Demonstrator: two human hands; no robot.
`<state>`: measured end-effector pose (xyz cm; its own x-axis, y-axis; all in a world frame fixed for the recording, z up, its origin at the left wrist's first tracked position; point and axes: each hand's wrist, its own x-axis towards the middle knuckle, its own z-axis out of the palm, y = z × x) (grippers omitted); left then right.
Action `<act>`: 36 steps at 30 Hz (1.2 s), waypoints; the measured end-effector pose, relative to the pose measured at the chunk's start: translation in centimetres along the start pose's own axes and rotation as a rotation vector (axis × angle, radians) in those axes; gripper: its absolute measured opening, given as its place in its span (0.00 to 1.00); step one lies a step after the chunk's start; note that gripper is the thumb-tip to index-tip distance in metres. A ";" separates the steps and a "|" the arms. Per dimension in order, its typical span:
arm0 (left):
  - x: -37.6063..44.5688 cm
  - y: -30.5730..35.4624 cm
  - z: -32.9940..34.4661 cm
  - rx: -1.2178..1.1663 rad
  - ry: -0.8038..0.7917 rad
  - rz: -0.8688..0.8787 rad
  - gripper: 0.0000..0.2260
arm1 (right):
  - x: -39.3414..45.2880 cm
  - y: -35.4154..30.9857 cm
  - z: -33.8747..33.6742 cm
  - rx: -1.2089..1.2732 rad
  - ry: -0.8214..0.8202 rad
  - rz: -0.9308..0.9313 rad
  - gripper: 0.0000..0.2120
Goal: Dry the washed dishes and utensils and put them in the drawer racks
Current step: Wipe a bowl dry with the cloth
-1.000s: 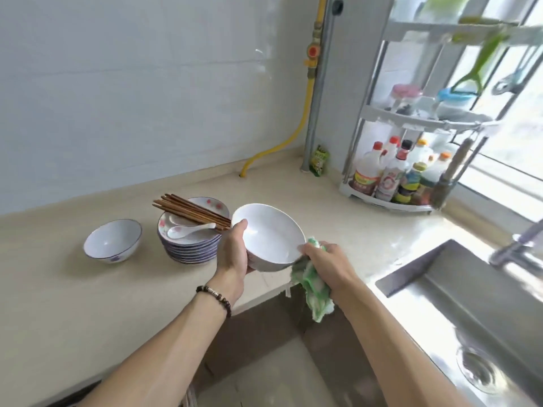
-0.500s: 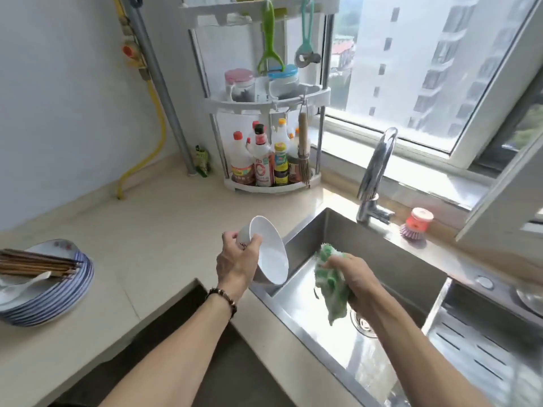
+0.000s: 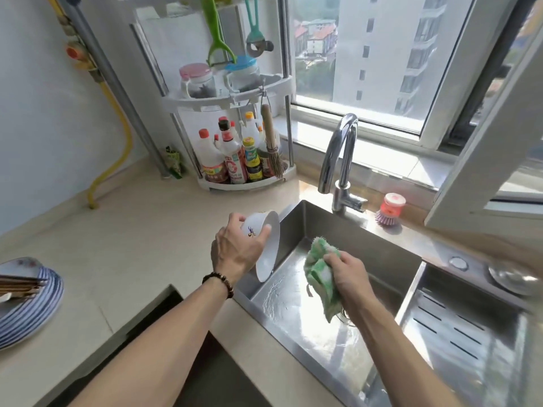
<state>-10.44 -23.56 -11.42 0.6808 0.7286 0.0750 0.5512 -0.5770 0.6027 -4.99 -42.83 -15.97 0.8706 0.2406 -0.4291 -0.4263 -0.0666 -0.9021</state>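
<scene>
Head view is taking in the steel sink point(image 3: 346, 230) sitting sunken in the pale table point(image 3: 132, 245), water lying and rippling on its floor. At the table's left edge a stack of blue-rimmed plates point(image 3: 32, 306) is standing with dark chopsticks point(image 3: 20, 284) lying across the top. Over the sink's left rim the white bowl point(image 3: 269, 248) is hanging tipped on its side, mouth facing right toward the basin, a small dark and orange motif showing on its outer wall, its lower rim just above the wet steel. The left hand point(image 3: 235, 251) is gripping it from the outside, fingers point(image 3: 232, 220) curling over the base and upper wall while the thumb is pressing on the wall near the rim. Just to the right, apart from the bowl, the green and white cloth point(image 3: 318, 268) is bunching up in the right hand point(image 3: 348, 274), whose fingers are curling tight round it above the basin, a loose end dangling below.
</scene>
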 end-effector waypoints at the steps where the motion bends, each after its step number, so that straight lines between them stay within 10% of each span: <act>1: 0.0 0.1 -0.1 0.002 -0.001 0.010 0.21 | 0.2 0.4 0.1 -0.035 -0.010 -0.030 0.07; 9: -0.2 0.4 -0.8 -0.079 -0.075 -0.022 0.21 | -0.8 -0.5 3.1 0.028 0.190 -0.334 0.13; 16: 0.2 2.2 -1.3 -0.312 -0.076 -0.127 0.20 | -3.4 -1.4 6.8 -0.406 -0.650 -0.478 0.35; 22: 0.5 1.3 -2.4 -0.339 -0.224 -0.059 0.29 | 0.8 0.6 3.2 -1.285 -0.534 -1.061 0.35; 29: -0.6 3.1 -1.6 -0.354 -0.009 -0.091 0.30 | -2.6 -1.8 4.9 -0.584 -0.684 -0.610 0.41; 33: -0.1 2.7 -3.2 -0.320 -0.249 -0.026 0.22 | -0.5 -0.6 2.5 -1.154 -0.576 -0.997 0.42; 36: -0.4 3.1 -3.4 -0.364 -0.173 -0.062 0.21 | -0.8 -1.6 3.0 -1.202 -0.498 -0.938 0.40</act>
<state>-10.68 -24.40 -6.93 0.7398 0.6673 -0.0859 0.4076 -0.3431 0.8462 -5.75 -40.06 -14.01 0.4354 0.8935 0.1098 0.8278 -0.3494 -0.4389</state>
